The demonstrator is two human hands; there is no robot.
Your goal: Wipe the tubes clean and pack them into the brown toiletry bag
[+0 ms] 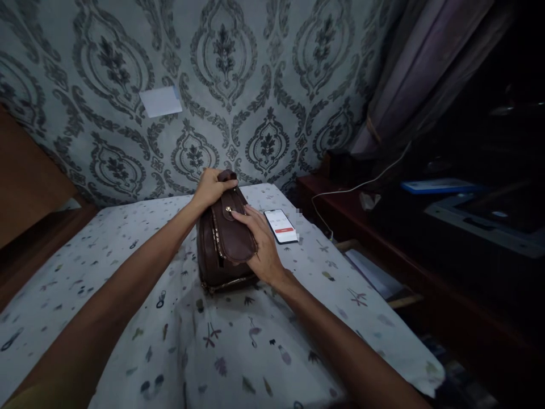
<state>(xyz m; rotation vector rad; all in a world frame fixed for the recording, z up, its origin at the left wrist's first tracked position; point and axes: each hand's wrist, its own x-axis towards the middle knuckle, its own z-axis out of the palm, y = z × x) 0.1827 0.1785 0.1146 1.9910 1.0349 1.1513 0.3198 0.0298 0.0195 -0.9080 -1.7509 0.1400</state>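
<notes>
A dark brown leather bag (230,238) with brass-coloured zippers stands on the patterned bed sheet. My left hand (212,186) is closed on its far top end, by a short strap or handle, with the thumb lying across it. Along the right side of the bag lies my right hand (263,244), gripping the edge of the front flap. Its thumb points to a round metal stud (229,209) on the flap; the fingers behind the bag are partly hidden. A zipper on the left of the flap and another along the bottom edge show.
A phone (281,226) with a lit screen lies just right of the bag. A white cable (361,184) runs over the dark red furniture (409,255) at right. Brown wooden furniture (34,182) borders the bed (140,318) at left. Paper (160,102) sticks to the wall.
</notes>
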